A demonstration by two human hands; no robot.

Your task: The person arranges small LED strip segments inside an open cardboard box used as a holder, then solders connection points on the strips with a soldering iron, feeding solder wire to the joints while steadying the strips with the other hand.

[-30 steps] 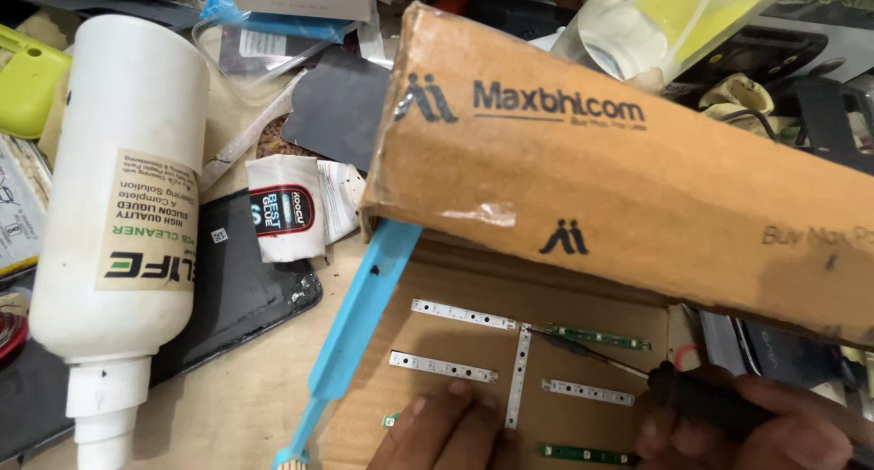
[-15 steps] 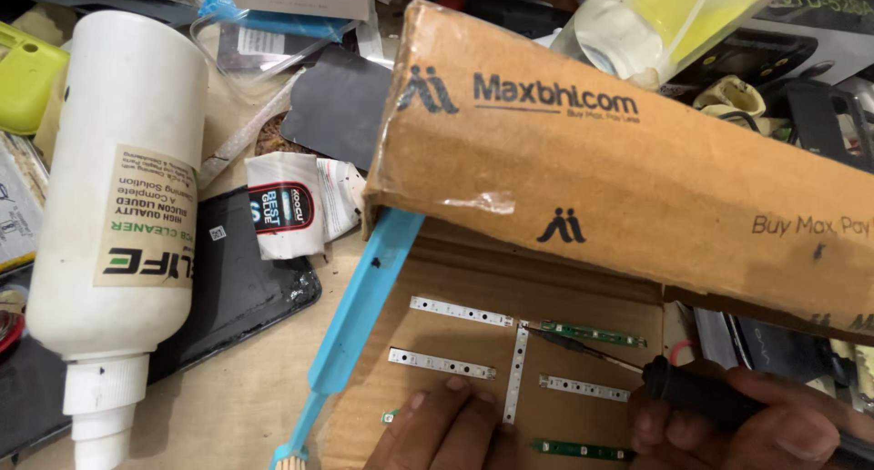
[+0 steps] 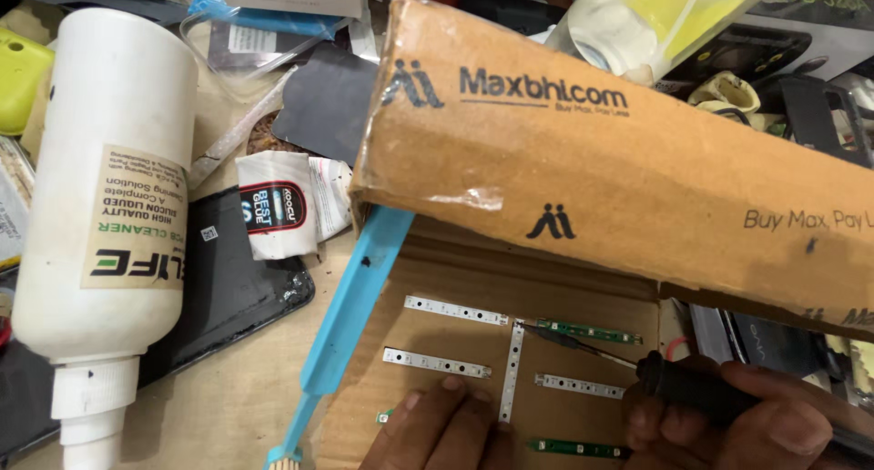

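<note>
Right hand [image 3: 765,424] fist closed round black soldering iron [image 3: 637,372], tip touching green strip [image 3: 587,330] below cardboard box [image 3: 619,161]. Left hand [image 3: 446,429] fingers pressed flat beside white vertical strip [image 3: 513,370], under same box. White bottle [image 3: 109,215] left of box.

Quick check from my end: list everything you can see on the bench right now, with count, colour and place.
LED strips: about six, white and green, on the cardboard sheet.
Cardboard sheet: one, brown, lower centre.
Long carton: one, brown, lying across the top right.
Cleaner bottle: one, white, left.
Blue brush: one, beside the sheet.
Dark tablet: one, under the bottle.
Small sachet: one, white, centre left.
Left hand: pressing a strip.
Right hand: holding a black soldering iron.
</note>
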